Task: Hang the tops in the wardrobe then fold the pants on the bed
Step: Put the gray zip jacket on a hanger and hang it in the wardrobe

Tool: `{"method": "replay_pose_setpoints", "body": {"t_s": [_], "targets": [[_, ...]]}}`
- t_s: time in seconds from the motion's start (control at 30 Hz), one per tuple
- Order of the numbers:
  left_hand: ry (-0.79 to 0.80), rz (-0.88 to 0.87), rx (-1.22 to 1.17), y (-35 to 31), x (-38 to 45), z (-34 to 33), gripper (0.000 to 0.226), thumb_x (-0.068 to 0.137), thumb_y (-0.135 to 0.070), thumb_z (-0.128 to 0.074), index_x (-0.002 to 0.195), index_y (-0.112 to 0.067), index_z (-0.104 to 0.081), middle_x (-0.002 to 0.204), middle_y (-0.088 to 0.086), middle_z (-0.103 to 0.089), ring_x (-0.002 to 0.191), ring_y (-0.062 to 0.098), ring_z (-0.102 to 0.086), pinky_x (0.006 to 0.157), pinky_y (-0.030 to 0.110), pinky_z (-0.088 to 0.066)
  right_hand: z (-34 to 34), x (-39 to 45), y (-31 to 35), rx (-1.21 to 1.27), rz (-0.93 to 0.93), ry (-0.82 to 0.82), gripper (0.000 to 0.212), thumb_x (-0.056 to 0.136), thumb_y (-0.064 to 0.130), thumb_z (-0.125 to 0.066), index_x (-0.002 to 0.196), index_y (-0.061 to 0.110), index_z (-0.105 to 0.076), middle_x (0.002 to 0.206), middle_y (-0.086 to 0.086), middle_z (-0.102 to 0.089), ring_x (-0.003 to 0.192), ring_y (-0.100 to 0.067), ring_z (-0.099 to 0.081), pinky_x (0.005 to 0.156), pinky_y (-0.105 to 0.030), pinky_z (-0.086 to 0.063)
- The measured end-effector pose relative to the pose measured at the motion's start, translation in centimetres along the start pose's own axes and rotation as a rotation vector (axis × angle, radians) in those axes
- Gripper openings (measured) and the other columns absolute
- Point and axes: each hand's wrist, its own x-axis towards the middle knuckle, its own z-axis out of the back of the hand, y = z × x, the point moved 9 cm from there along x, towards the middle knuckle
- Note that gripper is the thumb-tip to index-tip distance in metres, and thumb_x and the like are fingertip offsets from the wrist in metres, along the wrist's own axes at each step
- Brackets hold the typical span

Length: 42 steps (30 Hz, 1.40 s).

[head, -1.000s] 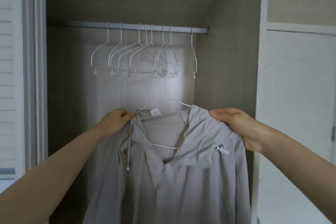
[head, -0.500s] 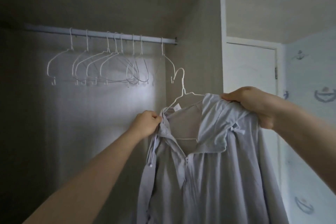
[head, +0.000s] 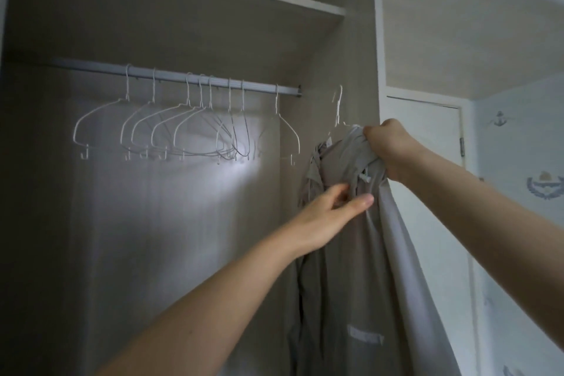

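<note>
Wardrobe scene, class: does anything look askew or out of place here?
Yes. The pale grey hooded top is bunched on its white wire hanger, gripped by the right hand, and the hook is not yet on the grey metal rail.

no legible text on the grey top [head: 345, 253], its pale patch [head: 365, 334] too blurred

We see pale wallpaper [head: 518, 143] with anchor motifs at right, a white door [head: 427, 131] beside it, and dim light overall.
</note>
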Motion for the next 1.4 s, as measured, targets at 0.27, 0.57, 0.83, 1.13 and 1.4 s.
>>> {"method": "replay_pose_setpoints", "body": {"t_s": [0.27, 0.57, 0.83, 1.13, 1.4], "targets": [[-0.112, 0.057, 0.062, 2.3, 5.8, 0.5, 0.108, 0.077, -0.049, -0.074, 0.155, -0.034, -0.001, 0.155, -0.002, -0.035, 0.137, 0.021, -0.041, 0.109, 0.039, -0.040, -4.7, 7.8, 2.0, -0.123, 0.142, -0.047, 0.028, 0.097, 0.012, -0.043, 0.110, -0.007, -0.059, 0.111, -0.025, -0.061, 0.103, -0.036, -0.059, 0.084, -0.038, -0.048], [-0.288, 0.017, 0.256, 7.5, 11.1, 5.0, 0.059, 0.088, -0.004, -0.047, 0.144, -0.016, -0.035, 0.131, 0.017, -0.056, 0.120, 0.034, -0.055, 0.098, 0.038, -0.048, -9.3, 14.7, 1.6, -0.105, 0.234, 0.002, 0.027, 0.095, 0.016, -0.049, 0.103, -0.005, -0.063, 0.099, -0.018, -0.059, 0.095, -0.026, -0.056, 0.083, -0.036, -0.046], [-0.343, -0.029, 0.289, 11.0, 12.5, 7.6, 0.036, 0.087, -0.004, -0.049, 0.122, -0.015, -0.051, 0.107, 0.010, -0.065, 0.099, 0.029, -0.063, 0.078, 0.028, -0.053, -10.9, 19.1, 1.5, -0.015, 0.167, -0.025, 0.033, 0.099, 0.014, -0.043, 0.122, -0.007, -0.053, 0.112, -0.017, -0.055, 0.101, -0.025, -0.052, 0.086, -0.033, -0.040], [-0.484, 0.040, 0.388, 15.6, 13.0, 11.3, 0.024, 0.096, -0.014, -0.053, 0.072, -0.013, -0.054, 0.066, 0.002, -0.055, 0.070, 0.024, -0.057, 0.057, 0.025, -0.033, -14.6, 21.8, 0.8, -0.174, 0.202, -0.040, 0.030, 0.098, 0.017, -0.050, 0.115, -0.005, -0.060, 0.119, -0.020, -0.061, 0.111, -0.034, -0.057, 0.081, -0.030, -0.043], [-0.378, 0.086, 0.342, 19.1, 11.5, 9.5, 0.044, 0.096, -0.015, -0.058, 0.056, -0.022, -0.041, 0.048, -0.011, -0.038, 0.039, -0.006, -0.039, 0.043, 0.014, -0.028, -16.3, 20.8, -3.9, -0.288, 0.192, -0.008, 0.033, 0.098, 0.016, -0.047, 0.116, -0.008, -0.061, 0.124, -0.022, -0.060, 0.105, -0.019, -0.054, 0.095, -0.035, -0.042]]}}
